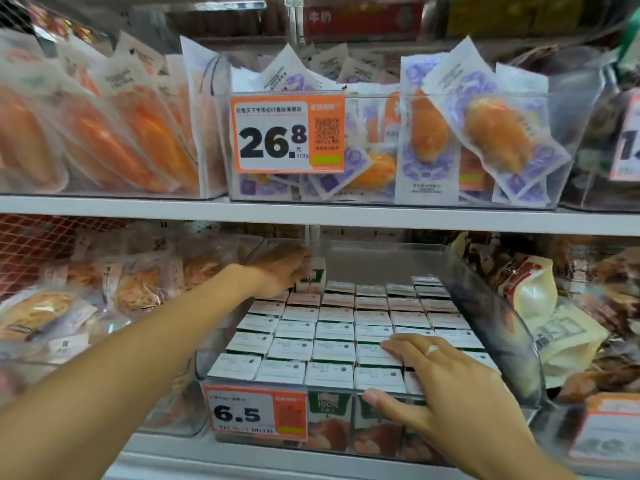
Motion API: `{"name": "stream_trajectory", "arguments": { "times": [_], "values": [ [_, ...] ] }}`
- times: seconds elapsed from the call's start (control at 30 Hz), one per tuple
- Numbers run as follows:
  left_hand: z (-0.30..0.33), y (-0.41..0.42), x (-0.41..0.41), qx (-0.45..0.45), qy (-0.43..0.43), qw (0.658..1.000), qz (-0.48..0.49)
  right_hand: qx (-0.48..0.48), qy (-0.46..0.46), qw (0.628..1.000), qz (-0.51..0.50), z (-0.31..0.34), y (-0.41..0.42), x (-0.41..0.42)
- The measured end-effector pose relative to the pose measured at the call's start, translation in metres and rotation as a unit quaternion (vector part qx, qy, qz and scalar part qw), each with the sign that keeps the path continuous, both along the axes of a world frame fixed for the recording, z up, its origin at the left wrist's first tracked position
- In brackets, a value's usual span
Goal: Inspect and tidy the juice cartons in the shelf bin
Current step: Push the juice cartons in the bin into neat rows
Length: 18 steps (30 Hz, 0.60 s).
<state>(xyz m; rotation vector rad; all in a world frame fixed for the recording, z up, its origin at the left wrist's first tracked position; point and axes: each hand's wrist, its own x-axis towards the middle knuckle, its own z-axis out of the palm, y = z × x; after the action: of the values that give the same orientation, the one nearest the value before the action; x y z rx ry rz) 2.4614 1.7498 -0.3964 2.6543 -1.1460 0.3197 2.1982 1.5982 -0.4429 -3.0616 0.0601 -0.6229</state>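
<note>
The bin (pixel 502 299) sits on the lower shelf, packed with cartons (pixel 332 327). The left hand (pixel 280 268) grips one carton (pixel 313 277) lifted at the bin's back-left corner. The right hand (pixel 440 379) lies flat, fingers straight, on cartons at the bin's front right. The lifted carton should probably go straight down into its gap while the flat hand steadies the neighbours. Roughly six columns by eight rows show; one carton is raised; two hands work.

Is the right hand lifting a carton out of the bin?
No, the right hand lies flat on the packed juice cartons; the left hand grips the raised carton.
</note>
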Motion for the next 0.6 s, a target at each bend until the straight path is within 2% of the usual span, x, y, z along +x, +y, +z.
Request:
{"name": "stream_trajectory", "arguments": {
  "times": [0.1,0.2,0.3,0.4,0.5,0.6],
  "values": [
    [-0.003,0.006,-0.015,-0.082,0.007,0.997,-0.010,-0.010,-0.009,1.000,0.002,0.000,0.000,-0.001],
    [-0.001,0.012,-0.048,-0.224,0.031,0.974,0.000,-0.013,-0.006,1.000,0.000,0.000,0.000,-0.002],
    [0.003,0.016,-0.086,-0.348,0.128,0.928,0.043,-0.015,0.004,1.000,-0.009,-0.001,0.000,-0.001],
    [0.006,0.031,-0.130,-0.428,0.248,0.866,0.071,0.005,0.036,0.999,-0.006,0.003,0.001,-0.002],
    [0.007,0.058,-0.178,-0.503,0.353,0.786,0.067,0.084,0.066,0.994,0.007,0.014,0.008,-0.007],
    [0.004,0.086,-0.214,-0.515,0.402,0.754,0.060,0.203,0.042,0.978,0.028,0.025,0.031,-0.015]
  ]
}}
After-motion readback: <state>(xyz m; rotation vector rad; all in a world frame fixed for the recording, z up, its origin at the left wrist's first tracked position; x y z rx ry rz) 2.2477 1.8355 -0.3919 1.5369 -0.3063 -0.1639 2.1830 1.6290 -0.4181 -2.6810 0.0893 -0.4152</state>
